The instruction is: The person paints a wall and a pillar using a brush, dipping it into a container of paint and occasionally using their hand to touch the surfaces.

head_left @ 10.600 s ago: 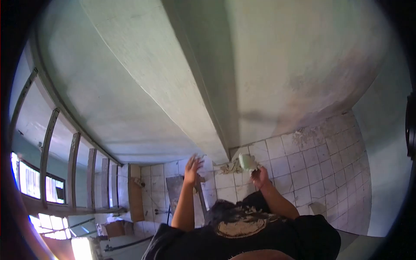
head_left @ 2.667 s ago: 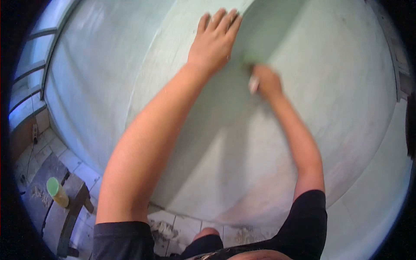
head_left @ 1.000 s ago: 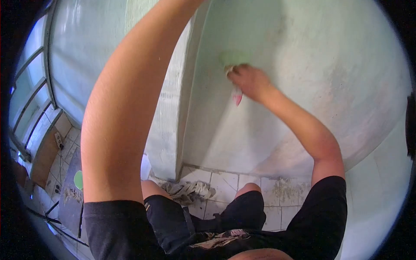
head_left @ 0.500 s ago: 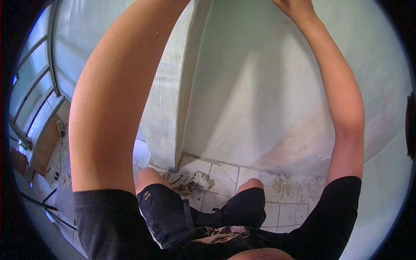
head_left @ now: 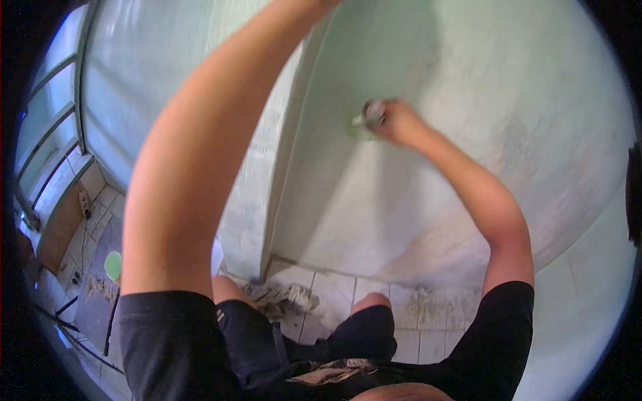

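Raised across the view, my left arm runs past the top edge, so the hand itself is out of sight. My right hand (head_left: 399, 123) is in front of the pale green wall (head_left: 374, 194), with its fingers closed round a small object with a pale green end (head_left: 361, 125). That end points left and lies against or close to the wall; motion blur hides its kind.
A wall post (head_left: 264, 154) juts out at left of centre. Crumpled cloth (head_left: 284, 301) lies on the tiled floor (head_left: 332, 294) by my knees. At left are a dark board (head_left: 100, 294) with a light green round container (head_left: 113, 266), a power strip (head_left: 84, 204) and a barred window (head_left: 57, 120).
My right hand has come down from the top edge to mid-wall, bringing the green-ended object into view. My left forearm has shifted right. The green container at left has come into view.
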Available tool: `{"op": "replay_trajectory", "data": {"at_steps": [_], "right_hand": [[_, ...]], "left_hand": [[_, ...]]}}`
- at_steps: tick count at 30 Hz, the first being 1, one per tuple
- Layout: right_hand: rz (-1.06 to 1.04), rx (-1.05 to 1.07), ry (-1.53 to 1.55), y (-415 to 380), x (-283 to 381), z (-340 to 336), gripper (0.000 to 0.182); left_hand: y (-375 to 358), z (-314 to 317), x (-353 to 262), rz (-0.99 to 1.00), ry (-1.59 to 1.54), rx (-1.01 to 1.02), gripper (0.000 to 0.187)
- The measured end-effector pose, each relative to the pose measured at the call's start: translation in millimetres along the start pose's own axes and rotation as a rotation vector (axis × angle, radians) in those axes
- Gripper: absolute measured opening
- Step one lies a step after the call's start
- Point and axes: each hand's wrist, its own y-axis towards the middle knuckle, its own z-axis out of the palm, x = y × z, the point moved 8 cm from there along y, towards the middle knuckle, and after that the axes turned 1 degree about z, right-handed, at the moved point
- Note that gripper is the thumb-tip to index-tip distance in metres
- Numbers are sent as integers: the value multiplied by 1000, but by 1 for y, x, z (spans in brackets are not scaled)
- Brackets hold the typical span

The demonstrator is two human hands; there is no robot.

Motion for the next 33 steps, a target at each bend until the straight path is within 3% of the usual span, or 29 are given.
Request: {"op": "replay_trajectory", "data": {"at_steps": [2, 4, 8, 9, 11, 14, 15, 16, 18, 21, 22, 23, 25, 28, 29, 31, 32, 33], "right_hand": [[-11, -273, 98, 33, -1, -100, 31], [55, -494, -166, 52, 2, -205, 32], [-184, -984, -371, 57, 43, -385, 31], [-208, -996, -393, 61, 56, -408, 31], [-142, -1132, -200, 56, 81, -445, 11], [-205, -1165, -272, 85, 72, -478, 10], [-28, -1280, -610, 118, 27, -507, 31], [-34, -1289, -604, 119, 28, -501, 31], [-31, -1114, -539, 126, 24, -467, 30], [-246, -963, -453, 114, 22, -391, 25], [-177, -864, -591, 105, 20, -353, 34], [-318, -849, -582, 97, 8, -316, 40], [-311, -633, -584, 57, 18, -238, 40], [-365, -177, -333, 11, 49, -164, 31], [-368, -166, -334, 13, 51, -169, 31], [-553, -445, -90, 15, 53, -218, 26], [-428, -508, -258, 36, 46, -255, 22], [-519, -736, -382, 44, 57, -298, 23]], "left_hand": [[2, -12, -2, -5, 40, -7, 55], [0, -13, -5, -33, 23, 72, 54], [-2, -26, -1, -17, -55, -140, 51], [-3, -25, -2, -16, -48, -126, 50], [-3, -25, -2, -22, -63, -107, 48], [-2, -25, -3, -33, -75, -89, 48], [-1, -27, -3, -32, -66, -101, 48], [-1, -28, -3, -32, -68, -103, 48], [-1, -26, -5, -19, -69, -87, 48], [-5, -25, 0, -43, -99, -93, 48], [-5, -23, -1, -38, -95, -91, 49], [-2, -24, 0, -40, -87, -99, 50], [-2, -24, -1, -39, -104, -97, 51], [-3, -25, -2, -48, -92, -105, 51], [-3, -25, -1, -41, -70, -109, 51], [-3, -24, 1, -49, -60, -108, 50], [-4, -23, -2, -41, -62, -103, 50], [-3, -20, -1, -44, -68, -85, 50]]}}
